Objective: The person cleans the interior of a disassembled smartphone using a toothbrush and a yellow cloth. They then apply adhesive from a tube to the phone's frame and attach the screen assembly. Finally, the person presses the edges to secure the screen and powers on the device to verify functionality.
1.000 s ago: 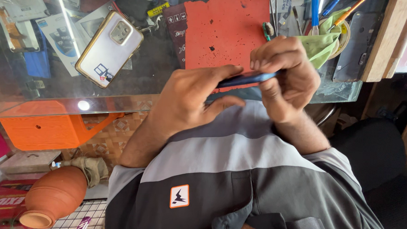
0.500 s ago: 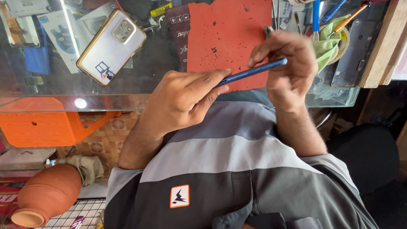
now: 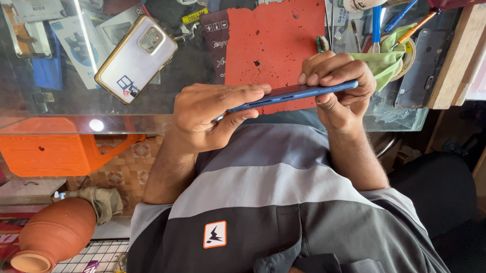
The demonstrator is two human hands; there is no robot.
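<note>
Both my hands hold a slim blue phone [image 3: 288,94] edge-on, just above the near edge of a glass table [image 3: 47,120]. My left hand [image 3: 211,116] grips its lower left end, thumb lying along the top edge. My right hand [image 3: 338,86] wraps the higher right end, fingers curled over the top and thumb underneath. Behind the phone, a red mat [image 3: 274,39] speckled with dark spots lies on the glass. My grey and black shirt [image 3: 283,209] fills the lower frame.
A white phone with a gold rim [image 3: 136,58] lies on the glass at left. A green cloth [image 3: 385,61], blue-handled tools [image 3: 377,22] and a wooden block [image 3: 454,58] sit at right. Below the glass are an orange box [image 3: 51,150] and a clay pot [image 3: 53,234].
My right hand lifted its end of the blue phone over the red mat, then settled slightly lower. The phone now lies flatter between both hands, and my left thumb stretches along its edge.
</note>
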